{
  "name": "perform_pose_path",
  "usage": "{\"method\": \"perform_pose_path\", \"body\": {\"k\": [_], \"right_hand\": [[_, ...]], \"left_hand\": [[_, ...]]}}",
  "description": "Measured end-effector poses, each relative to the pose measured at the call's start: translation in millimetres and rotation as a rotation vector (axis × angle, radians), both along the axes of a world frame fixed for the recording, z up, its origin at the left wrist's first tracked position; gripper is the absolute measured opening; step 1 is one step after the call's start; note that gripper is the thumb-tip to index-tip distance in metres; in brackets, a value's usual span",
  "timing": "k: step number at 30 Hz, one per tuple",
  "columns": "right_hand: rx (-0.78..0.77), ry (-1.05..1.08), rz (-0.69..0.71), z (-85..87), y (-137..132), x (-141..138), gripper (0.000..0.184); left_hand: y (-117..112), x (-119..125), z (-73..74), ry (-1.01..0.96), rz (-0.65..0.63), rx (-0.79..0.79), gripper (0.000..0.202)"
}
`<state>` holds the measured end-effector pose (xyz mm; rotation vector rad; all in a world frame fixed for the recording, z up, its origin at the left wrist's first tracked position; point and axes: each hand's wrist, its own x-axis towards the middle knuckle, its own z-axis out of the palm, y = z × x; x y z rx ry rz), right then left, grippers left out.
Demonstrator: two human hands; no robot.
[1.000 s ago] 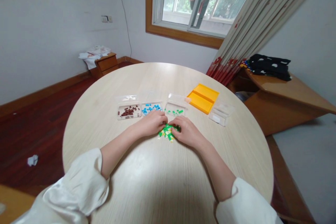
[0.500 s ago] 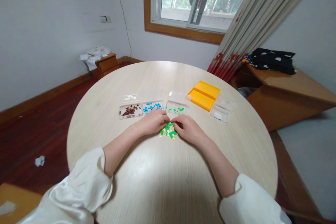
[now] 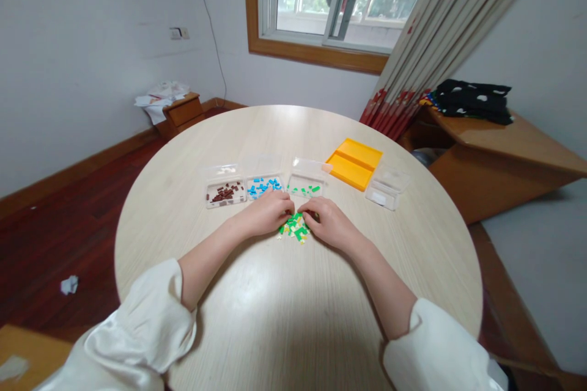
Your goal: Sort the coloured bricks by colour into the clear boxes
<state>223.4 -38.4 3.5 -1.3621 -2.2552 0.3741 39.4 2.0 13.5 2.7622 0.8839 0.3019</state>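
Note:
A loose pile of small green, yellow and cream building bricks lies on the round table. My left hand rests at the pile's left side with its fingers bent and pressed together. From the right, my right hand reaches over the pile's edge, its fingers curled and the thumb close under them. Whatever either hand pinches is hidden or too small to name. Just beyond the hands stands a clear box with a few green bricks in it.
Left of it are a clear box of blue bricks and a clear box of dark brown bricks, lids open. An open yellow case and another clear box lie to the right. Farther right is a wooden cabinet.
The view has shifted slightly, so the surroundings sit a little to the left. Both hands stay at the pile, with hardly any movement in the fingers.

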Motion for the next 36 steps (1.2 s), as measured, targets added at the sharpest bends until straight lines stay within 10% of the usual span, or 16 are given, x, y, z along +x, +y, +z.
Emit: {"method": "perform_pose_path", "body": {"k": [36], "right_hand": [[-0.030,-0.037,0.008,8.2,-3.7,-0.4,0.017]], "left_hand": [[1.0,-1.5,2.2,0.026,0.036,0.018,0.017]]}}
